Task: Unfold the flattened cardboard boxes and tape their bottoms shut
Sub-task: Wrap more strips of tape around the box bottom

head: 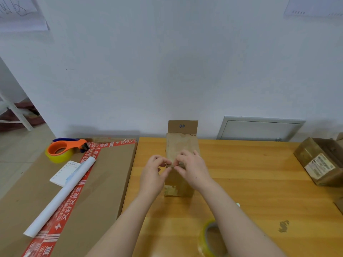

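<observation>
Box (pixel 181 146) between left hand (pixel 153 174), right hand (pixel 193 168)

Matt brown cardboard box (pixel 181 145) stands on a smooth, glossy wooden table (pixel 250 182). Nearby, glossy clear yellowish tape roll (pixel 209 240).

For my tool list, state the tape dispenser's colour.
Orange dispenser, holding a yellowish roll; head view.

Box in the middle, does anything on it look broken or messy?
Yes. The box looks worn: a ragged patch of old tape sits near its bottom corner, and its upper face is wrinkled. The left hand and right hand pinch its middle.
</observation>
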